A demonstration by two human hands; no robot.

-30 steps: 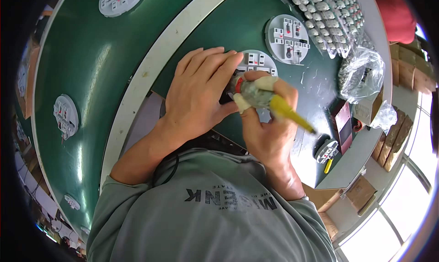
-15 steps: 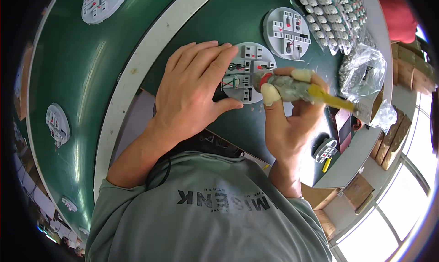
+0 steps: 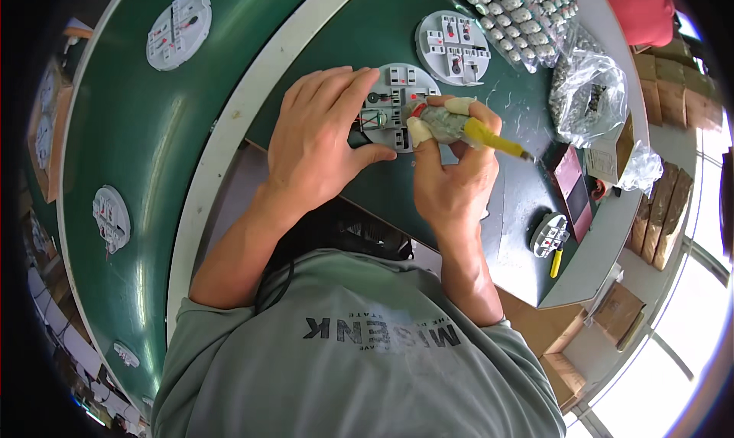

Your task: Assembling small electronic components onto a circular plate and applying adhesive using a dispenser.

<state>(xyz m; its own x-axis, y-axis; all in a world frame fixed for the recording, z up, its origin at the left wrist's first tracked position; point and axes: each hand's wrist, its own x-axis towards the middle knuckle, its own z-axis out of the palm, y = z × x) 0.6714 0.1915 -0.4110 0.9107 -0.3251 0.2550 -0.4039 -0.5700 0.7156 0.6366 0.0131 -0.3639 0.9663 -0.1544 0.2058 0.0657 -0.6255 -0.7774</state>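
Observation:
A round white plastic base (image 3: pixel 401 77) with square blocks, red spots and thin wires lies on the green table. My left hand (image 3: pixel 317 132) spans its left side, index finger at the upper edge and thumb near the lower edge, steadying it. My right hand (image 3: pixel 459 170) is closed around a hand tool (image 3: pixel 443 123) with a grey wrapped body, a red ring and a yellow tail end with a dark tip. Its red-ringed end is over the base's right part; the working tip is hidden. Pale covers wrap the right thumb and a finger.
Another white round base (image 3: pixel 453 48) lies just beyond. Rows of small white parts (image 3: pixel 516 13) and a clear plastic bag (image 3: pixel 585 101) are at the far right. A small base (image 3: pixel 549 235) with a yellow-handled tool (image 3: pixel 556 263) lies nearer. More bases (image 3: pixel 180 32) sit on the green left surface.
The view has shifted, so the right-hand side of the table appears further left. My right hand and tool stay over the same base, and my left hand keeps its place on it.

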